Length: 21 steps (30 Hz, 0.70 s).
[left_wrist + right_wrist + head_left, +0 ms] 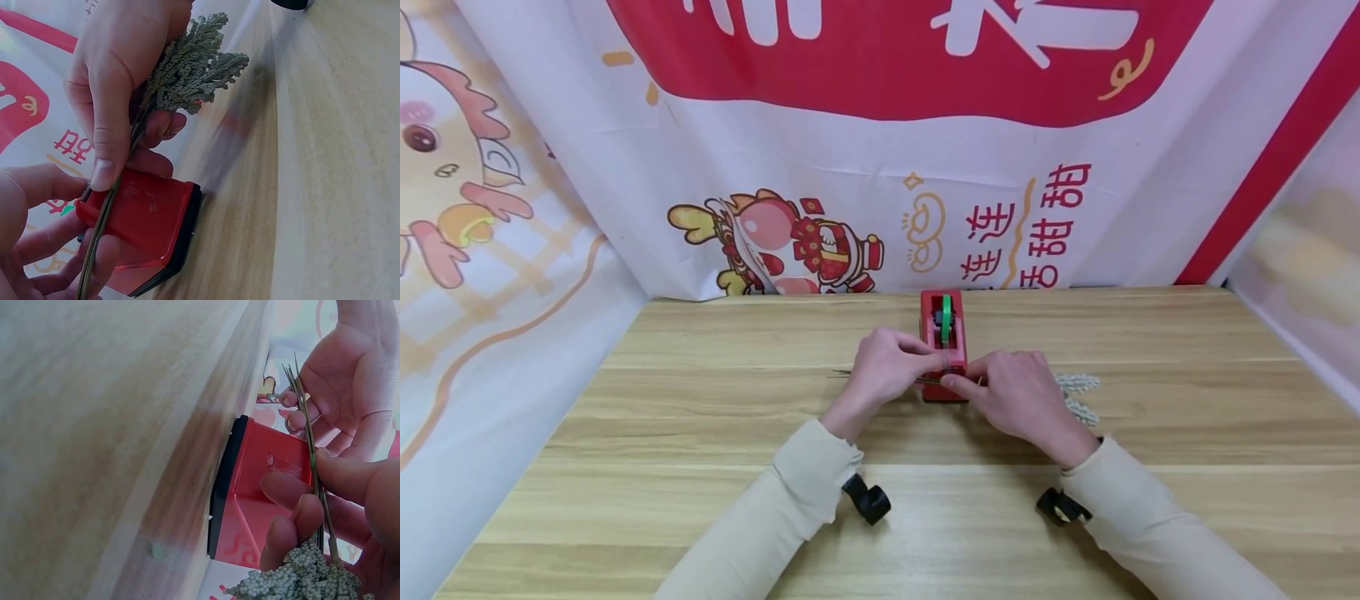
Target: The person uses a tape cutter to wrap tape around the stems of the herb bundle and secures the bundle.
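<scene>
A red tape dispenser (955, 390) with a green roll stands on the table, its front toward me. My right hand (1018, 396) pinches thin stems (107, 206) of a dried flower bunch between thumb and fingers, across the dispenser's front. The pale grey-green beaded heads (300, 575) stick out on my right hand's side. My left hand (887, 367) is at the dispenser's toothed cutter (85, 190), fingertips against it. Some of its fingers lie behind the stems, whose bare ends (294, 372) point left. Whether tape is between its fingertips I cannot make out.
The wooden table (662, 467) reaches back to a printed white and red cloth (850, 150). Printed cloth also hangs at both sides. Black camera mounts (868, 500) sit on both wrists, under beige sleeves.
</scene>
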Available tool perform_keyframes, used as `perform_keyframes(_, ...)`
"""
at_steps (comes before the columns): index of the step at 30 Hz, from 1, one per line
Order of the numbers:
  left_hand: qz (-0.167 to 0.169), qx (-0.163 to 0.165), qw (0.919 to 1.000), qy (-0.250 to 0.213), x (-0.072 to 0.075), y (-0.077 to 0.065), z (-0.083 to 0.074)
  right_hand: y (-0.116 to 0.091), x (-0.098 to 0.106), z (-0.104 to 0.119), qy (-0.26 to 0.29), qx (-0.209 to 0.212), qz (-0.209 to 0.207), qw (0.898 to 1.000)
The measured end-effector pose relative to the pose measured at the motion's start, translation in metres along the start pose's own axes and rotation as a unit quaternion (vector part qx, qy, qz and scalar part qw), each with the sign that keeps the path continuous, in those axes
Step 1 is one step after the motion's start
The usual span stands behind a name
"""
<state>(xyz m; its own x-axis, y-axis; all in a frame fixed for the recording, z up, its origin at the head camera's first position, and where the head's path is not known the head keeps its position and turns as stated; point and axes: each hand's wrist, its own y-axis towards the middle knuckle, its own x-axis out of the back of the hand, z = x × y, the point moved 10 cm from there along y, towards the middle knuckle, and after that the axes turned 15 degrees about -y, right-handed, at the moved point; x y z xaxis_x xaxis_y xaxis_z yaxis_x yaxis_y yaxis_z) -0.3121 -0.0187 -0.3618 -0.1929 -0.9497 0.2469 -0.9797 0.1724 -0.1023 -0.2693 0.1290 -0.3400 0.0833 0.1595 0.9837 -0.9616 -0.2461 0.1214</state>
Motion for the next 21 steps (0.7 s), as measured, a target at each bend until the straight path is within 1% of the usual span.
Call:
perform_keyframes(9, 0.003, 0.001, 1.0, -0.002, -0.0005, -0.0001, -0.0007, -0.0005, 0.0011, 0.0004, 0.0, 0.0, -0.004, 1.0)
perform_keyframes(21, -0.003, 0.003, 1.0, 0.003, -0.0021, 0.0001, -0.0003, -0.0003, 0.001, 0.0, -0.005, -0.001, -0.003, 1.0)
